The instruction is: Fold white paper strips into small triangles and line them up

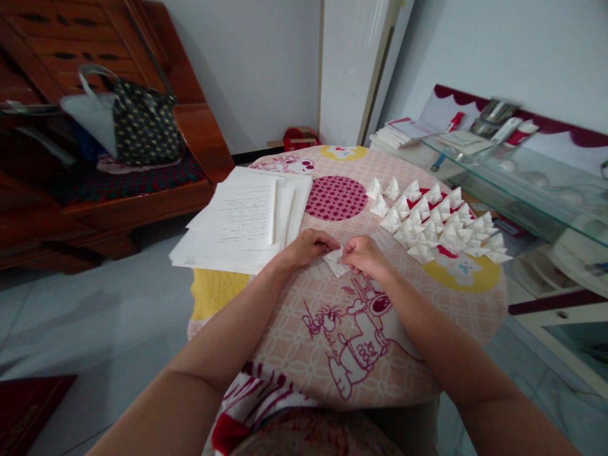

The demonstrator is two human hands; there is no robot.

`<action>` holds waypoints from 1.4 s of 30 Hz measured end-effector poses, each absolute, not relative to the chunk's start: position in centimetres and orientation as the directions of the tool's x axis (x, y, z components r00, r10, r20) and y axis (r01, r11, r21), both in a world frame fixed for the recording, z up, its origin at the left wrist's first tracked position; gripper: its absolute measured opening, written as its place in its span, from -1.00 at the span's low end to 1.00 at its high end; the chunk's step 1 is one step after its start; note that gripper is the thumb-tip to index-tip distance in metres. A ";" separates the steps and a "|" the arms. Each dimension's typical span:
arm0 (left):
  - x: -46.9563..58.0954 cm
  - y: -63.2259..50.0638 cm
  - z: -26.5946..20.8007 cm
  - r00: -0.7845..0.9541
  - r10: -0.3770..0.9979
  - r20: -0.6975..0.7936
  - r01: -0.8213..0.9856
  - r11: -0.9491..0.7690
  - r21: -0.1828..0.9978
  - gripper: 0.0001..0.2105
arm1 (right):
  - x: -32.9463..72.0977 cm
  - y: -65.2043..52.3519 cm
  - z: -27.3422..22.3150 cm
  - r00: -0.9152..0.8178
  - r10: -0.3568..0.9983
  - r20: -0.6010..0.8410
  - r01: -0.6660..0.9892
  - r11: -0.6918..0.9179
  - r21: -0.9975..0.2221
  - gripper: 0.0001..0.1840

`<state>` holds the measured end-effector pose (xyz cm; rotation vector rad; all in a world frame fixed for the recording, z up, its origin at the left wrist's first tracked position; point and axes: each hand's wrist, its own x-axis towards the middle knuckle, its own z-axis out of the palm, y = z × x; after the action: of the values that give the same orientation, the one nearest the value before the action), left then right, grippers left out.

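Between my hands is a small piece of folded white paper (336, 263), low over the patterned tablecloth. My left hand (311, 247) pinches its upper left side with thumb and fingers. On the other side, the fingers of my right hand (363, 254) are closed on its right edge. To the right, several folded white paper pieces (439, 218) stand in close rows, pointed tips upward. Left of my hands lies a stack of white paper sheets (232, 218); the top ones carry printed text. Fine creases in the held paper are too small to make out.
The round table wears a pink cloth (304, 342) with cartoon prints. A glass shelf (532, 190) with cups and papers borders it on the right. At the left is a wooden bench (194, 136) holding a dark patterned bag (145, 123).
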<state>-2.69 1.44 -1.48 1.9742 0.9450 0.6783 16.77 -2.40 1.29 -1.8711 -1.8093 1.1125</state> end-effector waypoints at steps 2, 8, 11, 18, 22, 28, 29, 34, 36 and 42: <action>-2.8 1.2 -1.2 0.535 0.843 0.064 0.397 -0.318 0.861 -0.67 | 16.7 -2.4 1.3 -0.110 0.952 -0.286 0.700 -0.129 -0.702 -0.81; -2.6 0.2 -0.7 0.488 0.868 0.087 0.484 -0.353 0.801 -0.75 | 16.4 -2.6 1.6 -0.092 0.955 -0.281 0.732 -0.127 -0.670 -0.78; -1.9 -0.2 -0.7 0.456 0.883 0.108 0.558 -0.379 0.738 -0.74 | 16.2 -2.6 1.7 -0.076 0.965 -0.253 0.768 -0.105 -0.632 -0.78; -1.0 -0.5 -0.4 0.432 0.899 0.071 0.634 -0.359 0.685 -0.69 | 16.1 -2.5 1.3 -0.071 0.980 -0.187 0.814 -0.052 -0.578 -0.80; -0.9 -0.4 -0.5 0.413 0.908 0.077 0.667 -0.359 0.654 -0.70 | 16.3 -2.4 1.1 -0.073 0.975 -0.209 0.793 -0.070 -0.605 -0.84; -1.7 0.2 -1.2 0.489 0.868 0.085 0.557 -0.385 0.736 -0.63 | 16.4 -2.7 1.3 -0.066 0.963 -0.263 0.730 -0.133 -0.670 -0.82; -1.9 0.3 -1.3 0.499 0.863 0.083 0.539 -0.384 0.750 -0.62 | 16.4 -2.7 1.3 -0.065 0.961 -0.270 0.721 -0.142 -0.679 -0.82; -2.4 0.4 -1.2 0.524 0.849 0.073 0.499 -0.375 0.782 -0.51 | 16.5 -2.9 1.4 -0.043 0.959 -0.282 0.698 -0.173 -0.695 -0.86; -2.5 0.3 -0.9 0.536 0.843 0.041 0.497 -0.355 0.792 -0.47 | 16.5 -2.9 1.5 -0.020 0.955 -0.296 0.672 -0.206 -0.711 -0.88; -1.7 -0.3 -0.2 0.470 0.880 0.070 0.599 -0.376 0.707 -0.63 | 16.5 -3.0 1.6 0.003 0.948 -0.319 0.622 -0.252 -0.742 -0.88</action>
<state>-1.68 -0.33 -0.16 2.1065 1.2219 0.5931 16.50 -3.05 1.64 -1.8975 -1.6144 1.1339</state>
